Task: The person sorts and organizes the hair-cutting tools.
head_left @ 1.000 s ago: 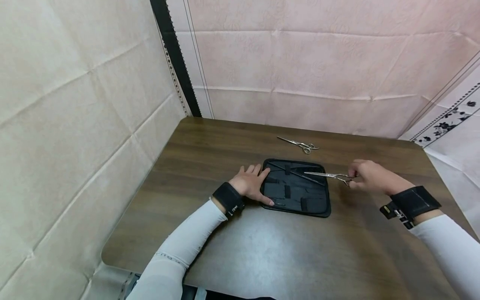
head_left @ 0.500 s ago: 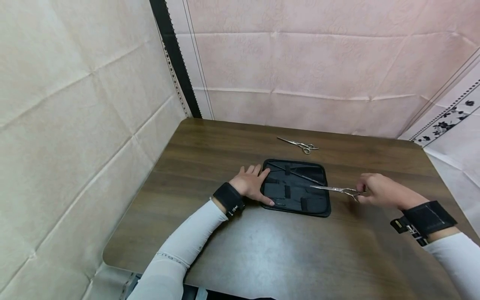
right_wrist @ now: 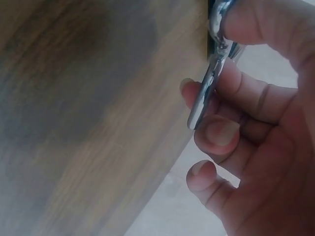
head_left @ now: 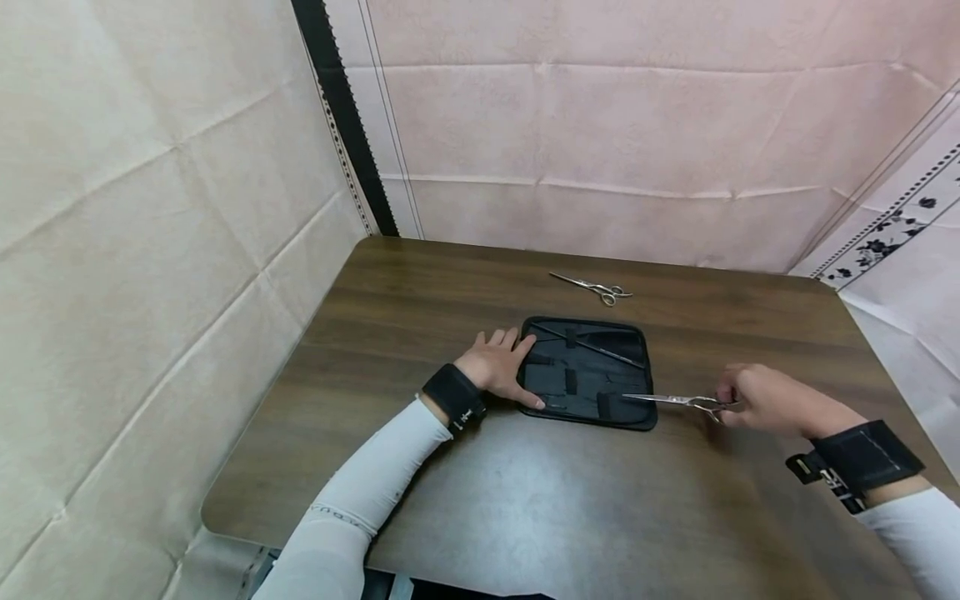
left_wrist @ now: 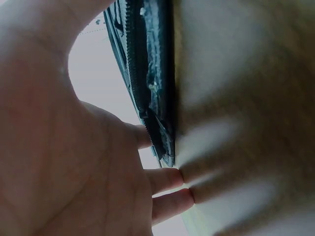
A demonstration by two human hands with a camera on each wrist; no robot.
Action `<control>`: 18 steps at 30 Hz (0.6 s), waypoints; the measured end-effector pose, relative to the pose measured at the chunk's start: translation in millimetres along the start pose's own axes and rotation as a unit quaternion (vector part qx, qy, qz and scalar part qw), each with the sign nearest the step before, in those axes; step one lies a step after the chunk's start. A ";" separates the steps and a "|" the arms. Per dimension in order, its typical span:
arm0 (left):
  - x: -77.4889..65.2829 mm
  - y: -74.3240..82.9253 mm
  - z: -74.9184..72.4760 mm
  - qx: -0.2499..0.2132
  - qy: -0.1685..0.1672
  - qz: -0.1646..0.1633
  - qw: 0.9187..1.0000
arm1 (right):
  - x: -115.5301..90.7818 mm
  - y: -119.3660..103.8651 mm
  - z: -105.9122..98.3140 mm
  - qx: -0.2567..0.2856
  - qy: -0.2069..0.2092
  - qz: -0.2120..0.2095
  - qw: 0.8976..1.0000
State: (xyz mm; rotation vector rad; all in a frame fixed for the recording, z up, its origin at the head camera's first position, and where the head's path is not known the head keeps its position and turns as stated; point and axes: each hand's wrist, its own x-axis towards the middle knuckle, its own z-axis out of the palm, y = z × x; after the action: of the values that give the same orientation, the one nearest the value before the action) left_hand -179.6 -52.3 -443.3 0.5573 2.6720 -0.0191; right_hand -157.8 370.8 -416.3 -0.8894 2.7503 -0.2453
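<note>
A black zip case (head_left: 585, 358) lies open on the wooden table, with straps and a long thin dark tool along its far part. My left hand (head_left: 497, 368) rests with spread fingers on the case's left edge; the left wrist view shows the case's zipped edge (left_wrist: 152, 73) beside the palm. By its handle loops my right hand (head_left: 772, 400) pinches a pair of silver scissors (head_left: 678, 400). Their blades point left over the near right part of the case. In the right wrist view the scissors' handle (right_wrist: 211, 83) sits between thumb and fingers.
A second pair of silver scissors (head_left: 597, 289) lies on the table (head_left: 450, 492) beyond the case. Pale cloth walls (head_left: 637, 125) stand behind the table and at its left side.
My right hand has brought the scissors toward the near side and slightly right, from the case's far strap area to its near right part. The left hand stays in place.
</note>
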 end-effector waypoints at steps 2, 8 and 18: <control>-0.1 -0.3 -0.3 -0.002 0.000 0.000 1.000 | -1.4 -0.4 2.0 0.004 -0.005 0.004 1.000; 0.0 -0.9 0.6 -0.002 -0.001 -0.003 1.000 | -4.1 -2.2 7.7 0.011 -0.010 0.003 1.000; 1.9 0.1 2.4 0.004 0.001 0.000 1.000 | -3.3 -3.6 11.1 0.012 -0.012 -0.008 1.000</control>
State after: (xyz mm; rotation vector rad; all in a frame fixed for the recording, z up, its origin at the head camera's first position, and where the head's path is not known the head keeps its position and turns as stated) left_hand -180.2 -51.7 -446.2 0.5595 2.6743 -0.0306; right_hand -150.1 369.0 -425.4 -0.9024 2.7131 -0.2665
